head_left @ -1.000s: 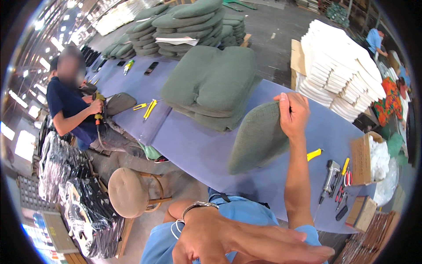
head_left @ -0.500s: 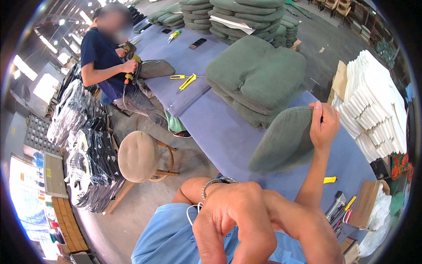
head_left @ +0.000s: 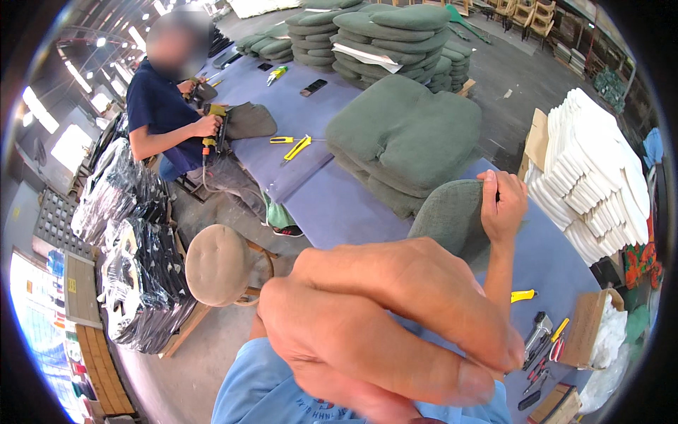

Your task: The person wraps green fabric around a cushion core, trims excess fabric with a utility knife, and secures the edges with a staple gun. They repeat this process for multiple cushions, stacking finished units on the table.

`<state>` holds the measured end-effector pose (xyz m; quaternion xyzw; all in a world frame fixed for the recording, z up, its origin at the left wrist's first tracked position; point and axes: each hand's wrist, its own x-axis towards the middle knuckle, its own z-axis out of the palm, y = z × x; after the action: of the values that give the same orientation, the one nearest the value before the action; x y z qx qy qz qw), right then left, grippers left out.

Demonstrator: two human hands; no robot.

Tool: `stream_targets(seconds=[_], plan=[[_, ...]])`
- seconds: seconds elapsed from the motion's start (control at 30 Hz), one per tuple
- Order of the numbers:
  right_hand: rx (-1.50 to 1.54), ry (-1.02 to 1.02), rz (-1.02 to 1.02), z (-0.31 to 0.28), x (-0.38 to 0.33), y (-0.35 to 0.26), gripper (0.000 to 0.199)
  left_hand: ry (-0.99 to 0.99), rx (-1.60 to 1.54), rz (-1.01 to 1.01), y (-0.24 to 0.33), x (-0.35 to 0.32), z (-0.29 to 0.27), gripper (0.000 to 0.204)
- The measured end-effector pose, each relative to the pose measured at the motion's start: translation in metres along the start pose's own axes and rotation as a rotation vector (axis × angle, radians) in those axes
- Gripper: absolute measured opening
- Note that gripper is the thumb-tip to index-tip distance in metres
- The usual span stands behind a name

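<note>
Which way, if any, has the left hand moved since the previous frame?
Yes, up in view: the left hand was below the stool seat, now partly level with it.

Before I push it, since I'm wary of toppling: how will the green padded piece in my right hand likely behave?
The green padded piece seems stiff: gripped at its edge by your right hand, its visible part shows no fold. Its matte fabric cover suggests little slipping. Held upright, it may tip if released.

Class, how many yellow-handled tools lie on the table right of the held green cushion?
2: one yellow tool right of the right forearm; another yellow tool by the cardboard box. The left hand may hide more.
</note>
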<state>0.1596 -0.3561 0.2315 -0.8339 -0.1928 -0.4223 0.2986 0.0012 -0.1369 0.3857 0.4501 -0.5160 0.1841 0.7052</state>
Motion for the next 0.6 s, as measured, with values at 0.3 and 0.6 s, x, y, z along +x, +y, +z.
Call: stream_targets(seconds=[0.3,0.6], plan=[[0.013,0.022,-0.036,-0.005,-0.001,-0.013,0.023,0.176,-0.258,0.499,-0.045,0.023,0.056,0.049],[0.057,0.059,-0.017,-0.013,-0.006,-0.010,0.021,-0.151,-0.291,0.458,-0.063,0.013,0.018,0.012]])
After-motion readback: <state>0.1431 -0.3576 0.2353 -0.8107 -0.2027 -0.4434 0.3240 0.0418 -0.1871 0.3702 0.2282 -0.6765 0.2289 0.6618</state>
